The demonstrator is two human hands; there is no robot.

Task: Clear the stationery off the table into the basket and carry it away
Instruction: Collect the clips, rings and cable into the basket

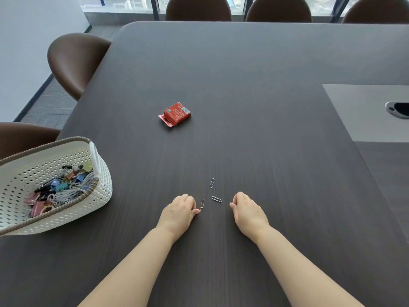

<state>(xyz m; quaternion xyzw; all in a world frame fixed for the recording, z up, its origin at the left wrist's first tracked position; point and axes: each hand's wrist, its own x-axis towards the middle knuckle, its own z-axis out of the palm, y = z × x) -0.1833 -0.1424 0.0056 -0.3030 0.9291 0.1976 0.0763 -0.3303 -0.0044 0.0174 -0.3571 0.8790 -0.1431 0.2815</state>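
Dark wood-grain table point(243, 85) takes up most of the view, with brown chairs point(75, 63) tucked in around the far and left edges. White perforated basket point(66, 218) sits at the near-left corner, mouth tilted toward the person, within easy reach of the left arm; sensible as a drop point. It's already loaded with coloured binder clips point(59, 187) and white cable, so I judge the clearing is well along. Left hand point(179, 209) and right hand point(249, 210) are both down on the tabletop, flanking the last loose bits; looks like a two-sided sweep to gather them. Red box point(174, 114) lies further out, mid-table, flap end toward the basket, well apart from both hands; probably gets picked up after the small stuff. Three paper clips lie flat between the hands: far clip point(212, 183) ahead of both, right clip point(216, 199) nearer the right hand, left clip point(202, 204) just beside the left thumb tip. Flat wire on a smooth top is fiddly, needs a nail edge or a slide to the table edge. Pose: both forearms reach straight forward, wrists low, backs of the hands up. Left-hand fingers are curled under with the thumb poking out toward the left clip; whether the fist hides anything, I can't tell. Right-hand fingers are curled too, tips together, with a tiny glint at them; could be a pinched clip, too small to call.
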